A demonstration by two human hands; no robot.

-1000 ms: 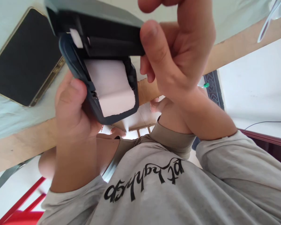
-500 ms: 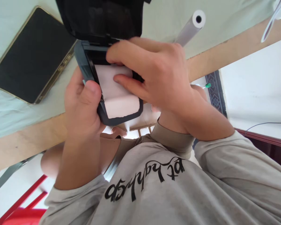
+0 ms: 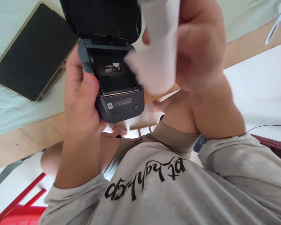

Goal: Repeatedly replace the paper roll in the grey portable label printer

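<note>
My left hand (image 3: 81, 93) grips a small dark portable printer (image 3: 117, 90) from its left side, thumb on the front corner. Its lid (image 3: 100, 18) stands raised and the paper bay (image 3: 114, 75) is bare inside. My right hand (image 3: 199, 47) holds a white paper roll (image 3: 158, 59) just above and to the right of the bay, with a loose end of paper hanging down. The roll is blurred.
A black phone (image 3: 34, 53) lies face up on the pale green tablecloth (image 3: 11, 109) at the left. The table's wooden edge (image 3: 25, 137) runs below it. A clear plastic thing (image 3: 279, 18) lies at the top right. Red metal bars (image 3: 21, 203) show at the bottom left.
My right hand has lifted the paper roll out of the printer's bay and raised it to the right. The bay, filled with paper before, now shows its dark inside.
</note>
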